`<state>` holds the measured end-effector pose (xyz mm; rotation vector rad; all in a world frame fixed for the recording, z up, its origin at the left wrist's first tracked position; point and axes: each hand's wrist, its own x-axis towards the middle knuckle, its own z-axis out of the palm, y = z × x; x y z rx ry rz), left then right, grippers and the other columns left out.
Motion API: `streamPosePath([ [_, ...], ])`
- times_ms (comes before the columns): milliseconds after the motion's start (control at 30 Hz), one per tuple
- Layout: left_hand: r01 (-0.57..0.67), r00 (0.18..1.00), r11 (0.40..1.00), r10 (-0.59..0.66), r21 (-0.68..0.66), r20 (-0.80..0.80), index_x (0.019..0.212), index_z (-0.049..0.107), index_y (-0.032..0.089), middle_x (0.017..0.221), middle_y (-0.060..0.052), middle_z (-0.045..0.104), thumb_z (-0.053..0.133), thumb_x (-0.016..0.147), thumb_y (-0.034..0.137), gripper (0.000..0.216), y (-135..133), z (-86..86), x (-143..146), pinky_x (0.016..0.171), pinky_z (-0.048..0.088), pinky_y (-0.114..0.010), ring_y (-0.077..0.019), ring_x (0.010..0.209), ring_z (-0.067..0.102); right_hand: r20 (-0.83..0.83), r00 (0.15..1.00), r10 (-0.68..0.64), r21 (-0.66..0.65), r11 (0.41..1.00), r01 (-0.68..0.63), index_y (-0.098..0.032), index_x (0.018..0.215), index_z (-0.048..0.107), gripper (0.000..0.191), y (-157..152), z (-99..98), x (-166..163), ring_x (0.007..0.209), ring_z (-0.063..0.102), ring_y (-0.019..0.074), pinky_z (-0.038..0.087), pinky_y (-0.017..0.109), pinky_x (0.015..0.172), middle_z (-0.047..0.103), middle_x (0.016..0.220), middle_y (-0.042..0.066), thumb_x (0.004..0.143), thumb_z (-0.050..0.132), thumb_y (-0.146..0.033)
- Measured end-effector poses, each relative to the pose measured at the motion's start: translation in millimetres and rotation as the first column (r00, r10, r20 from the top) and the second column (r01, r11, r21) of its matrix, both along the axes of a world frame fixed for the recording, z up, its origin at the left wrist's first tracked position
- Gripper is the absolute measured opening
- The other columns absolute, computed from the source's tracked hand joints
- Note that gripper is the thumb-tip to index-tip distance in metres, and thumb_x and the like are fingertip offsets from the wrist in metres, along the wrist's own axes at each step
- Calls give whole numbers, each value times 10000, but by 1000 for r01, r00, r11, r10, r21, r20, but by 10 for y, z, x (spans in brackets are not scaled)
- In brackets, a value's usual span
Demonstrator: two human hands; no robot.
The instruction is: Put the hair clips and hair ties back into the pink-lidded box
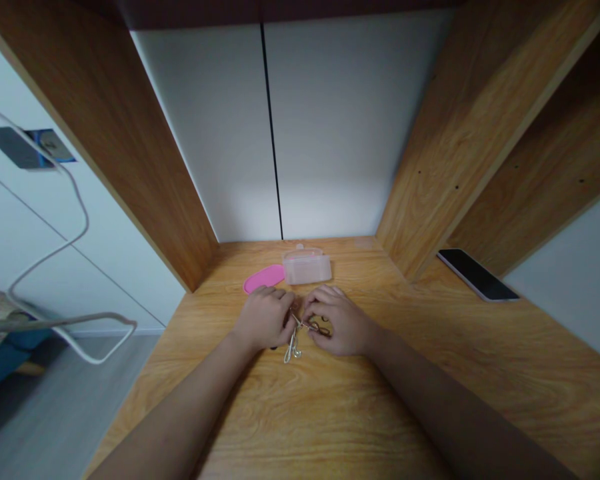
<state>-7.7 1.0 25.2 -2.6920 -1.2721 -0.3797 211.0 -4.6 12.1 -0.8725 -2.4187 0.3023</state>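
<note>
My left hand point(264, 317) and my right hand point(346, 321) are close together above the desk, fingers bent inward. Between their fingertips runs a small tangle of thin cords. A pale looped cord point(291, 348) hangs below my left thumb, with a small shiny bit at its side. Dark, thin loops point(321, 328) show within the curl of my right hand, whose thumb and fingers pinch them. The cords' exact kind is too small to tell. Just beyond the hands stands a translucent plastic box point(307, 270); a pink oval lid point(264, 277) lies to its left.
A phone with a dark screen point(477, 275) lies at the right, by the wooden side panel point(425, 167). White panels point(330, 133) close off the back of the desk point(300, 427). On the left, a white cable point(77, 193) hangs beyond the desk's edge.
</note>
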Motion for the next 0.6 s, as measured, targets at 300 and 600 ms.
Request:
streamPosePath([
  [300,-57,998,996,56,-66,-24,944,626,193,861,-97,693,550,802,273,180,-20,28,19,765,481,-400,-280,817,659,-20,999,-40,28,999,41,-237,939,661,191,20,0,12,987,567,229,424,403,899,629,1018,38,761,714,-191],
  [600,-56,961,998,48,23,271,1117,568,186,974,-92,656,489,876,178,253,-15,-98,-4,780,495,-356,-235,862,626,55,997,45,46,998,-48,-263,1146,667,330,3,8,-18,1026,574,240,418,422,918,652,1081,52,817,676,-233],
])
